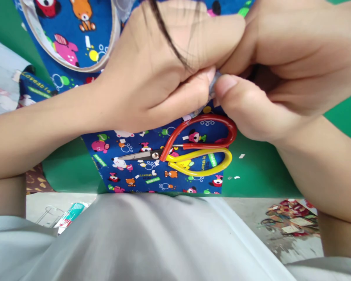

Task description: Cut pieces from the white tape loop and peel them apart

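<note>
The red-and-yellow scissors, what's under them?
Under the scissors is mostly a blue sheet printed with cartoon animals, plus some green table. Whatever pattern they directly cover can't be seen.

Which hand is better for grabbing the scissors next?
Probably the right hand: the handles of the scissors point to its side. It and the left hand both pinch a greyish piece, though.

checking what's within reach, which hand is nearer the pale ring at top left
Left. The left hand is just to the right of the pale ring; the right hand is farther right, on the left hand's far side.
</note>
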Demonstrator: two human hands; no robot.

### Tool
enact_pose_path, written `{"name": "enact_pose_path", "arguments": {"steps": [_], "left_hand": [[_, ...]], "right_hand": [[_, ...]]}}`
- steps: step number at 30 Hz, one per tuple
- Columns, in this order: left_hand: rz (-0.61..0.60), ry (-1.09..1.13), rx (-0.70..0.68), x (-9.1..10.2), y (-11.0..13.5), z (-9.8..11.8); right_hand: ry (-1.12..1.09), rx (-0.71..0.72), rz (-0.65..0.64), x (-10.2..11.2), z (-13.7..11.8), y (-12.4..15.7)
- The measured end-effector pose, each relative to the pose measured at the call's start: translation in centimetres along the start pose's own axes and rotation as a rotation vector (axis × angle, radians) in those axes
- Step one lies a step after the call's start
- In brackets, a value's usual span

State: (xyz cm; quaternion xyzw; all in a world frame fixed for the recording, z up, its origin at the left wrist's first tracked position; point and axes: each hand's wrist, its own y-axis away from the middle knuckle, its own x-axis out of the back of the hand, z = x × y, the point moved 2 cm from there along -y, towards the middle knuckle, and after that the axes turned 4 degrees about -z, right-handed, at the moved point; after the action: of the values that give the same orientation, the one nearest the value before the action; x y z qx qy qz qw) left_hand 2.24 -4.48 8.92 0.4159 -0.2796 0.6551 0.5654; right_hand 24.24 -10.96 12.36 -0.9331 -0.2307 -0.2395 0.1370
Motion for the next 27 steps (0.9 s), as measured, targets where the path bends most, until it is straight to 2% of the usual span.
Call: {"name": "enact_pose_path", "arguments": {"steps": [3, 5, 7, 9, 11, 13, 15, 17, 19, 22, 24, 25, 27], "left_hand": [[0.062, -0.074, 0.158, 1.5, -2.4, 4.2], [-0.033, -0.077, 0.324, 2.3, -3.6, 6.1], [-0.123, -0.099, 0.400, 2.5, -4.0, 6.4], [-0.161, -0.133, 0.362, 2.1, -3.6, 4.9], [-0.199, -0.071, 0.078, 1.2, -2.4, 2.5], [-0.207, 0.033, -0.070, 0.1, -0.8, -0.5], [-0.191, 0.095, -0.086, -0.7, 0.8, -2.9], [-0.186, 0.123, -0.075, -1.1, 1.7, -3.7], [-0.177, 0.115, -0.066, -0.8, 1.7, -2.7], [-0.103, 0.019, -0.020, 0.4, 0.2, 1.1], [0.000, -0.066, 0.105, 1.4, -1.1, 3.5], [0.055, -0.071, 0.211, 1.8, -1.6, 4.3], [0.076, -0.010, 0.281, 2.1, -2.4, 5.4]], "right_hand": [[-0.003, 0.013, -0.003, -0.1, -0.1, 0.0], [0.005, 0.008, -0.002, -0.2, -0.1, 0.0], [0.006, -0.001, -0.006, -0.2, 0.0, 0.0], [-0.002, -0.002, -0.014, -0.2, -0.1, 0.1], [-0.012, 0.005, -0.020, -0.2, -0.2, 0.1], [-0.009, -0.010, -0.022, -0.3, -0.3, 0.1], [0.002, -0.031, -0.021, -0.3, -0.6, -0.1], [0.013, -0.062, -0.014, -0.3, -0.9, -0.4], [0.017, -0.108, -0.005, -0.3, -1.1, -0.8], [0.008, -0.169, 0.005, -0.2, -1.2, -1.2], [0.005, -0.166, 0.007, -0.2, -1.1, -1.2], [0.006, -0.153, 0.007, -0.2, -1.0, -1.2], [0.005, -0.117, 0.009, -0.2, -0.8, -1.1]]}}
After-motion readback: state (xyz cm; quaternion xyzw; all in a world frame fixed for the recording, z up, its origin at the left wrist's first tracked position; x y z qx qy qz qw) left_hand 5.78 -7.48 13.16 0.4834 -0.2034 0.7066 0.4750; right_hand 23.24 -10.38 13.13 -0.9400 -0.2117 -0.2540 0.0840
